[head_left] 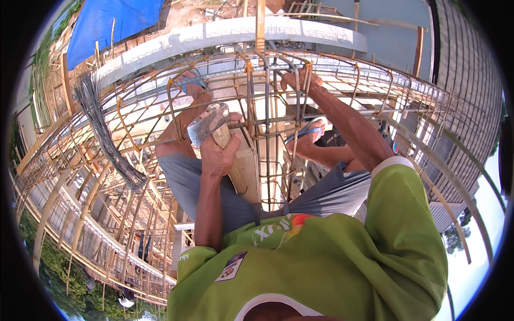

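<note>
The left grip [218,156] is closed around the wooden handle [220,136] of a metal-headed tool [203,126]. The tool is held in front of the left knee, with its broad, shiny head above the hand; the lower end of the handle cannot be clearly told apart from the wood behind it. The right grip [303,80] is placed farther forward, at the upper bars of a steel reinforcement cage [267,99]. Its fingers are curled at the bars; whether a bar is fully enclosed cannot be told.

The cage is extended across the space in front of the body, and a light wooden board [251,170] is seen between the knees. Grey shorts [184,176] and a green shirt [321,257] are worn. A sandal [310,128] is worn on the right foot, below the right forearm. A bundle of dark wire [110,136] is laid across the bars at the left.

Farther out, a pale beam [230,38] is positioned beyond the cage, and a blue sheet [110,29] is spread at the far left. At the right, a ribbed grey wall [471,85] is located.
</note>
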{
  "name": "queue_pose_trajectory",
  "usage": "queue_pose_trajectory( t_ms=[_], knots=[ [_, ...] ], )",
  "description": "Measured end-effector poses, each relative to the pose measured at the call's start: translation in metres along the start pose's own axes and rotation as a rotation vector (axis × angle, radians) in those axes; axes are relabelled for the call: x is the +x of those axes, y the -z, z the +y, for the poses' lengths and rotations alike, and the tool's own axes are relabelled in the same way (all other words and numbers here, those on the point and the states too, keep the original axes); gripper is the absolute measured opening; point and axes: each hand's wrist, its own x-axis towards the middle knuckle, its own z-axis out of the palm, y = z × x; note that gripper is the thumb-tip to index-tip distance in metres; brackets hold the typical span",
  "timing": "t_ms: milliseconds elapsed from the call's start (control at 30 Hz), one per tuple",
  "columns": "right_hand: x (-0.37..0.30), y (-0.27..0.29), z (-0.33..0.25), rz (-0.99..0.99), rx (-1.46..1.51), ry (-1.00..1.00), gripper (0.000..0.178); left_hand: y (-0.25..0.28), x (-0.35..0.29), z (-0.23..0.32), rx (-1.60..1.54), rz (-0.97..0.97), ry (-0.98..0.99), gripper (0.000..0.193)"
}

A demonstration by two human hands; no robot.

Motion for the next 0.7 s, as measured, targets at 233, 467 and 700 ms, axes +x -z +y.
queue_pose_trajectory(
  t_ms=[233,467,700],
  knots=[
    [-0.011,0.003,-0.008,-0.029,0.060,-0.091,0.042,0.004,0.072,0.046,0.253,0.152,-0.156,0.030],
    [0.036,-0.007,0.032,-0.121,-0.039,0.135,0.045,-0.007,0.110,0.015,0.743,0.143,-0.465,0.021],
    [0.030,0.027,0.039,-0.262,-0.300,0.340,0.041,-0.004,0.113,0.010,0.734,0.172,-0.428,0.025]
  ],
)
